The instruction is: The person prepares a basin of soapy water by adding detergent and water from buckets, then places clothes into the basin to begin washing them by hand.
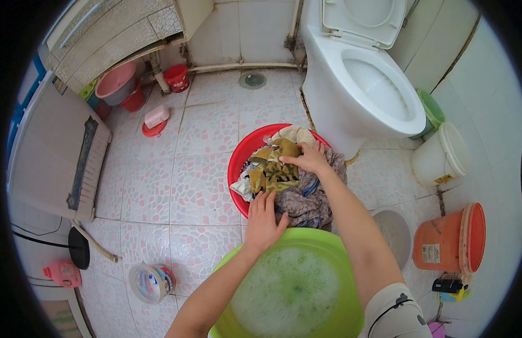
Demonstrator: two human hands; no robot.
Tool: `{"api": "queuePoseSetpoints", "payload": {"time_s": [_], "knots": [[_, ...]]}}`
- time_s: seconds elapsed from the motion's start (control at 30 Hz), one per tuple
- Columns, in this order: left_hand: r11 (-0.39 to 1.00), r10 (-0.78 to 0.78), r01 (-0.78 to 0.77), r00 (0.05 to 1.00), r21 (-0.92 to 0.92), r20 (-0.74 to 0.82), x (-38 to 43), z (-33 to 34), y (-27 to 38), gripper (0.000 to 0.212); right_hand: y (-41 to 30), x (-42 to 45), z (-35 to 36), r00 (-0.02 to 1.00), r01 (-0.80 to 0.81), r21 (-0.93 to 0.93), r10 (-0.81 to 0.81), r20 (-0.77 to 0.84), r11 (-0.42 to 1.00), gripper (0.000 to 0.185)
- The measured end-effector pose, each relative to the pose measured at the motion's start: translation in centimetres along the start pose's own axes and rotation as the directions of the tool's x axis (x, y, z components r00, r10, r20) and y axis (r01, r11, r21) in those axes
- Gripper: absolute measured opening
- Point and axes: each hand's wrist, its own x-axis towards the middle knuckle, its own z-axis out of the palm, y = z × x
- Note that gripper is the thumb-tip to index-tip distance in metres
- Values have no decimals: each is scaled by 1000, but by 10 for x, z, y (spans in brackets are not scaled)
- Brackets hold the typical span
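A red plastic basin on the tiled floor is heaped with laundry. On top lies an olive and brown patterned cloth, beside a greyish-brown patterned cloth that hangs over the right rim. My right hand rests on the upper right of the pile, fingers spread at the olive cloth's edge. My left hand touches the pile's lower edge with fingers apart. Whether either hand grips cloth is not clear. Nearer to me, below my forearms, is a lime-green basin holding foamy water.
A white toilet stands just behind the red basin. An orange bucket, a white bucket and a grey tub are at the right. Left are a plastic tub, a soap box and a white appliance.
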Motion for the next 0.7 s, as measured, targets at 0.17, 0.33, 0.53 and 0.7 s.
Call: {"api": "queuePoseSetpoints", "payload": {"time_s": [0.17, 0.33, 0.53, 0.7], "knots": [[999, -11, 11, 1000, -36, -1, 3, 3, 1, 60, 5, 11, 18, 964, 92, -225, -143, -222, 970, 60], [1000, -9, 9, 1000, -12, -15, 2, 3, 0, 60, -12, -22, 11, 914, 169, -383, -290, -283, 908, 41], [1000, -1, 0, 1000, -15, -19, 3, 6, -1, 59, -8, -48, 8, 709, 300, -305, -425, -563, 904, 41], [1000, -3, 3, 1000, -4, -22, 2, 0, -2, 58, 4, -68, -33, 691, 319, 626, 278, -667, 711, 30]]}}
